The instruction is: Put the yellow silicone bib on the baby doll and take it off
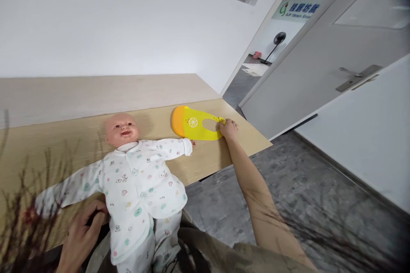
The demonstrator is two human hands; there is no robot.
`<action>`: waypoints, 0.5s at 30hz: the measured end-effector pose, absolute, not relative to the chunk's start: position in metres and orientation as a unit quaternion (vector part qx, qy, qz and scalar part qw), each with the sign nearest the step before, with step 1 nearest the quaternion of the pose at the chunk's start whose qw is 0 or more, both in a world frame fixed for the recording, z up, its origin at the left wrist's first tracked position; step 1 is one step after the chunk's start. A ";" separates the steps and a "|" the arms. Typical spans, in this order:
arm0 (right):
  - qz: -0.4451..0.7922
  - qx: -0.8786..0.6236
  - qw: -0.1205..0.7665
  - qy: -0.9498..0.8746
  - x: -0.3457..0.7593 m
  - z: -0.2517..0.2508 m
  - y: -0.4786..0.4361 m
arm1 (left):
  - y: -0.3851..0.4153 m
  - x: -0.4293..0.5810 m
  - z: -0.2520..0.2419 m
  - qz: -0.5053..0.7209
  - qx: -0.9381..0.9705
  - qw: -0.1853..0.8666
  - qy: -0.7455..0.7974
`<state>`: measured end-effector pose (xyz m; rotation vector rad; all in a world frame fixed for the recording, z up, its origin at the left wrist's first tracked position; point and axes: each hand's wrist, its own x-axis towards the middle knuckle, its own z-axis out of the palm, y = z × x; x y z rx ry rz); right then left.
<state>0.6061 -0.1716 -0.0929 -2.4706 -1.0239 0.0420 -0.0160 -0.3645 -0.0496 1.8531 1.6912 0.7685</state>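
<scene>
A baby doll [141, 187] in white printed clothes lies on its back, its head and arms on the wooden table and its legs over the person's lap. My left hand [83, 232] is curled at the doll's side below its outstretched arm, the fingertips against the clothing and partly hidden. Flat on the table beyond the doll's other hand is a yellow bib [197, 126] with an orange pocket and a white citrus-slice print. The fingers of my right hand [229, 129] are closed on the bib's neck strap, near the table's right end.
The wooden table [205, 166] meets a white wall along its back. To the right stands a grey door [307, 55] with a metal handle, beside a doorway where a black fan [279, 38] shows. Dark blurred strands cross the lower corners of the view.
</scene>
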 end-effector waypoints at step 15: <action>-0.004 -0.879 0.281 -0.385 0.615 -0.101 -0.166 | -0.359 -0.030 -0.073 0.289 0.668 0.261 0.634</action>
